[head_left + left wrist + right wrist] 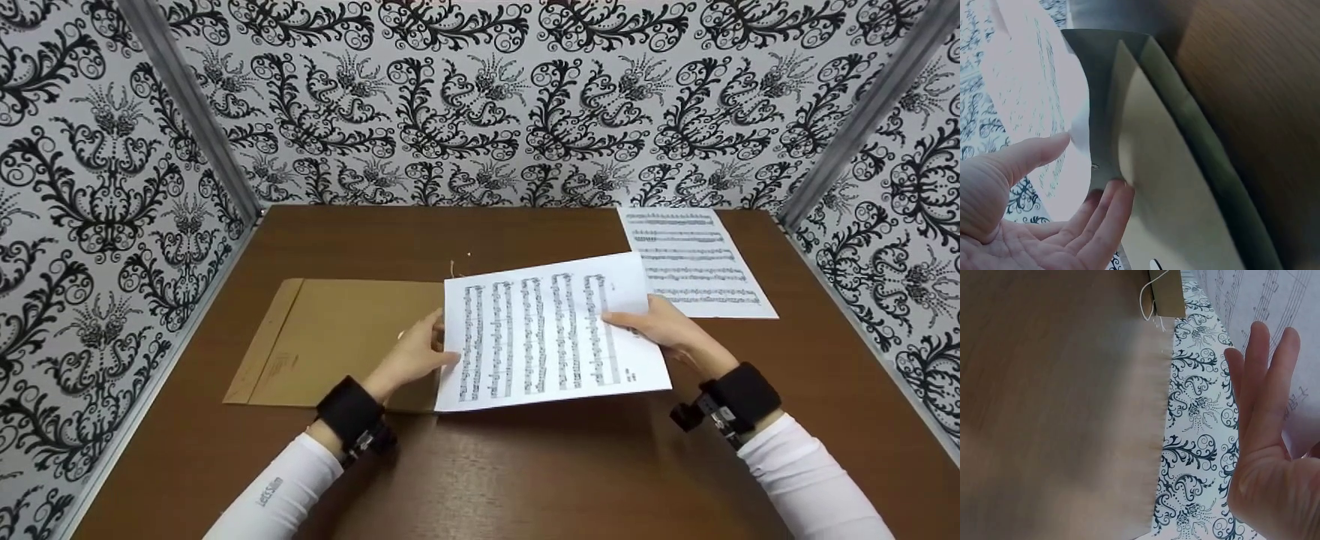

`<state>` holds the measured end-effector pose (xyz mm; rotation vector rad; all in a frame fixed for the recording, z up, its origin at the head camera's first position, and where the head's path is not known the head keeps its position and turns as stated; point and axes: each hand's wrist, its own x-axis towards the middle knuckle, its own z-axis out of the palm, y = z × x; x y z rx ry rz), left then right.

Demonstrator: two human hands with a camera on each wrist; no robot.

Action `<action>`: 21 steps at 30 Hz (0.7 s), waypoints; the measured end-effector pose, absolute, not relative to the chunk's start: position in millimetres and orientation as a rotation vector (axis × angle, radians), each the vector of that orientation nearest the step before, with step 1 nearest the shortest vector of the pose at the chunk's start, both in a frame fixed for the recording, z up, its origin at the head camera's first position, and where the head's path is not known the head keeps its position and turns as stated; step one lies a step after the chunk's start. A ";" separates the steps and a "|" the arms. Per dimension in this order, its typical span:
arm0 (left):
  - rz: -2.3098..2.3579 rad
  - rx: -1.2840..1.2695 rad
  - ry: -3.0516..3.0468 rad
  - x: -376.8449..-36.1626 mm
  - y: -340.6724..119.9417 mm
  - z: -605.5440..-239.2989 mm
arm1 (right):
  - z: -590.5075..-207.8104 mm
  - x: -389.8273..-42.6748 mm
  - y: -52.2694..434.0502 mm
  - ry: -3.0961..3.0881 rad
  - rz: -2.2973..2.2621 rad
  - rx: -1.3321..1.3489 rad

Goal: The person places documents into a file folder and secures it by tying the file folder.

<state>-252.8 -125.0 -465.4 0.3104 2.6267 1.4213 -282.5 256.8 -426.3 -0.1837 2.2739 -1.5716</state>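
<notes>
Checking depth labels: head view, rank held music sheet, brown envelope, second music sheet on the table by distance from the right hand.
1. Held music sheet: under the right hand, which grips its right edge.
2. Second music sheet: flat on the table, just beyond the hand, far right.
3. Brown envelope: across on the left, by the left hand.

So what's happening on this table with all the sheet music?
A person holds a music sheet at the mouth of a brown envelope lying on the table. The left hand is at the sheet's left edge by the envelope's opening, and the right hand holds its right side. A second sheet lies further back.
</notes>
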 end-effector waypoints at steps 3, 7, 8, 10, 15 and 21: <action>1.345 0.352 2.685 -253.6 -123.8 -467.3 | -425.2 -285.4 255.1 2.297 -1.557 -0.157; 1.195 0.392 2.752 -255.9 -121.6 -470.1 | -424.7 -288.4 254.4 2.300 -1.563 -0.134; 1.159 0.405 2.765 -256.5 -121.2 -471.0 | -424.4 -288.8 254.6 2.297 -1.565 -0.130; 1.106 0.433 2.780 -257.9 -120.4 -472.9 | -424.5 -290.3 255.1 2.293 -1.567 -0.129; 0.994 0.482 2.798 -258.8 -119.1 -475.1 | -424.7 -293.9 256.5 2.287 -1.553 -0.123; 0.813 0.533 2.824 -257.8 -116.0 -473.5 | -422.5 -295.8 259.3 2.380 -1.433 -0.139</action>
